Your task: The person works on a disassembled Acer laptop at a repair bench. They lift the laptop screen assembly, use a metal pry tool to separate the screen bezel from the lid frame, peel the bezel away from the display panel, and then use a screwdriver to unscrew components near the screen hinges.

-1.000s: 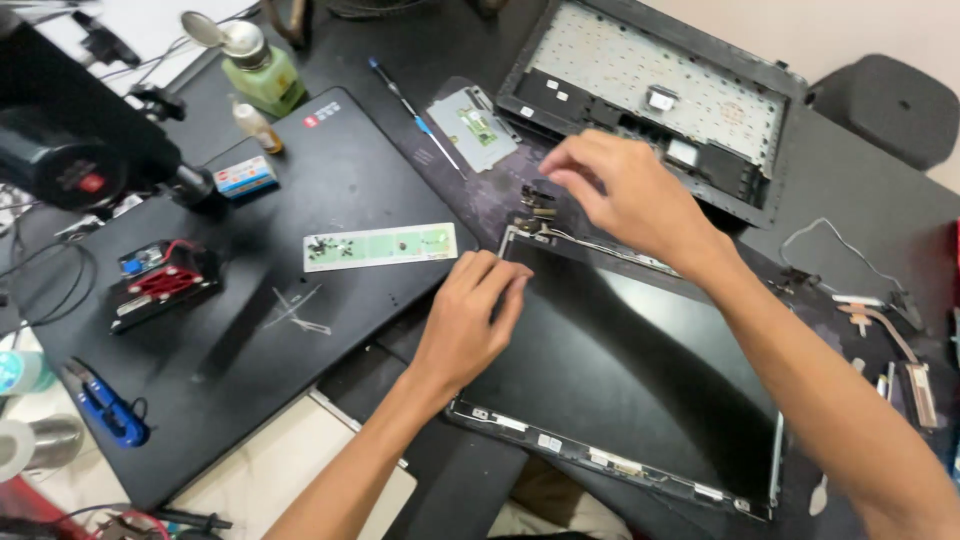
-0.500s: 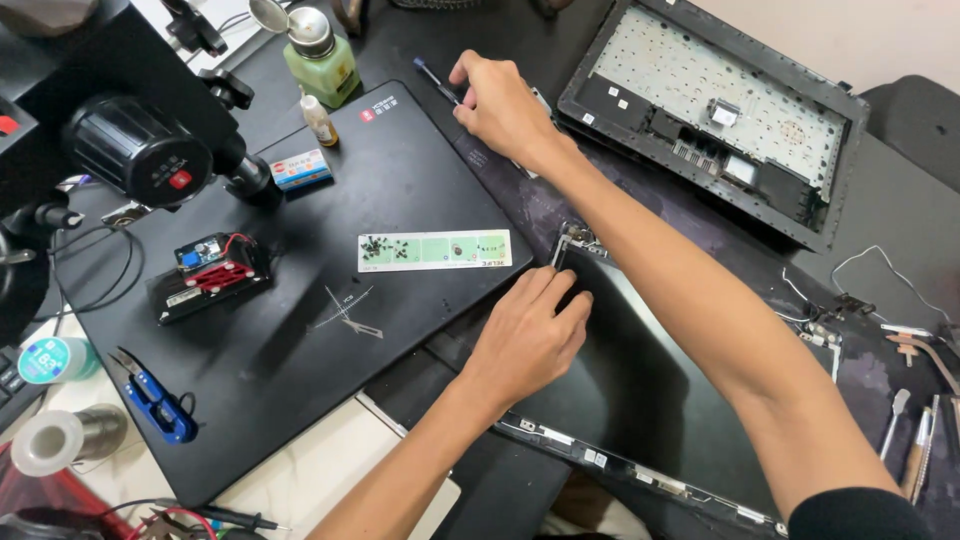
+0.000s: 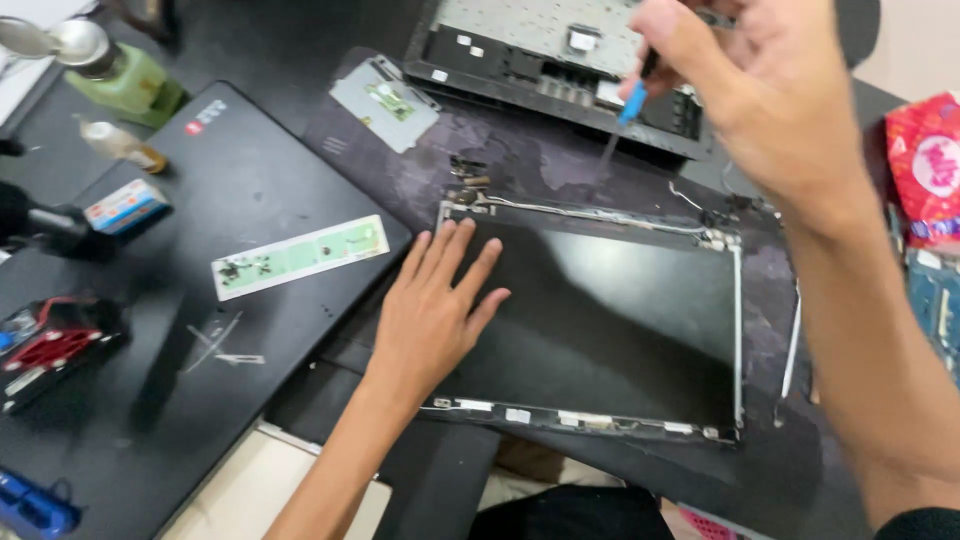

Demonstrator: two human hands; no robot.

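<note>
Right hand [image 3: 770,95] of mine hangs above the far right corner of the screen panel [image 3: 610,320], fingers pinched shut around a small screwdriver [image 3: 628,105] with a blue handle; its thin shaft points down toward the panel's top edge without touching it. My left hand [image 3: 435,310] lies flat and open on the panel's near left part, fingers spread, palm pressing the dark glass and gripping nothing.

I take the screen panel as my landmark. It lies face up on the dark tabletop [image 3: 560,175], bare metal frame showing along its top and right edges, with a hinge [image 3: 465,185] at its far left corner. Left of the panel sits a closed black laptop [image 3: 200,300], nearly touching it. On that lid rest a long green circuit strip [image 3: 300,257], a small blue and white box [image 3: 125,205], and a red and black part [image 3: 50,350] further left. Beyond the panel I see an upturned keyboard base [image 3: 540,50], its shell holding silver plating and dark slots. Between that base and the laptop lies a grey touchpad board [image 3: 385,100].

Far left of the panel stands a green bottle [image 3: 125,75] with a metal pump top; I cannot tell what is in it. A small amber vial [image 3: 120,145] lies near it. Right of the panel is a red packet [image 3: 925,165].
</note>
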